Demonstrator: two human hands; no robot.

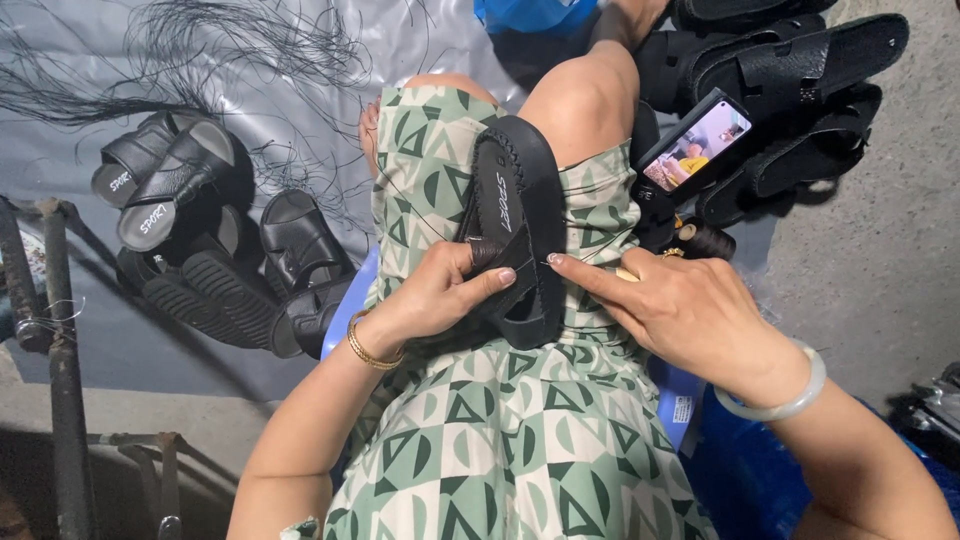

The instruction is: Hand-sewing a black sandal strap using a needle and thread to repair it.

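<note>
Steadying a black sandal (517,225) on my lap, I pinch its strap with my left hand (440,290); beside the sandal, my right hand (680,305) pinches a needle, fingertips together.

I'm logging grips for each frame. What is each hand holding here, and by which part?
The left hand grips the black sandal by its strap, near the lower end, on the lap. The right hand pinches something thin at the sandal's edge, too small to identify.
</note>
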